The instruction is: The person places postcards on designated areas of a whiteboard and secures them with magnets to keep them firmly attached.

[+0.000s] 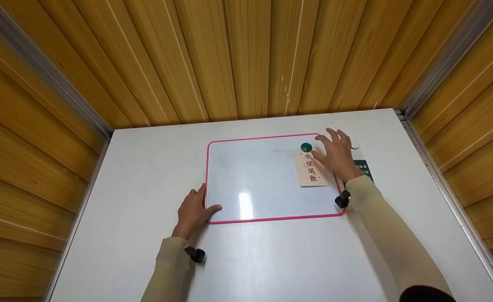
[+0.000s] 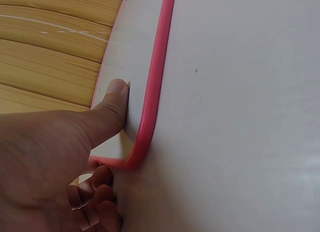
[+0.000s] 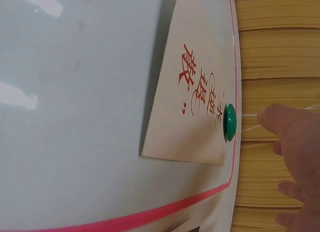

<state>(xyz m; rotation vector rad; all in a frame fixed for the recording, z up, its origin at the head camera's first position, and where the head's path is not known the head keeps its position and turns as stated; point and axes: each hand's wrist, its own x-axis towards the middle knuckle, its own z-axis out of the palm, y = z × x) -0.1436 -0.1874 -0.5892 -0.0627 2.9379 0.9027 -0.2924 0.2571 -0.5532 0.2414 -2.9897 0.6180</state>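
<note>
A whiteboard (image 1: 255,176) with a pink frame lies on the white table. My left hand (image 1: 193,211) grips its lower left corner, the thumb (image 2: 112,104) over the face and the other fingers bent at the outer edge. Near the board's upper right corner, a cream card (image 1: 311,172) with red characters sits under a round green magnet (image 1: 306,147) at its top. My right hand (image 1: 336,153) is beside that magnet, its fingers spread and holding nothing. In the right wrist view the magnet (image 3: 230,123) stands apart from the thumb, and the card's lower edge lifts off the board.
A dark green card (image 1: 364,168) with light characters lies right of the board, partly hidden by the right wrist. A small white round piece (image 1: 355,146) is beyond the right hand. Wood-patterned walls (image 1: 246,58) rise at the table's back and sides.
</note>
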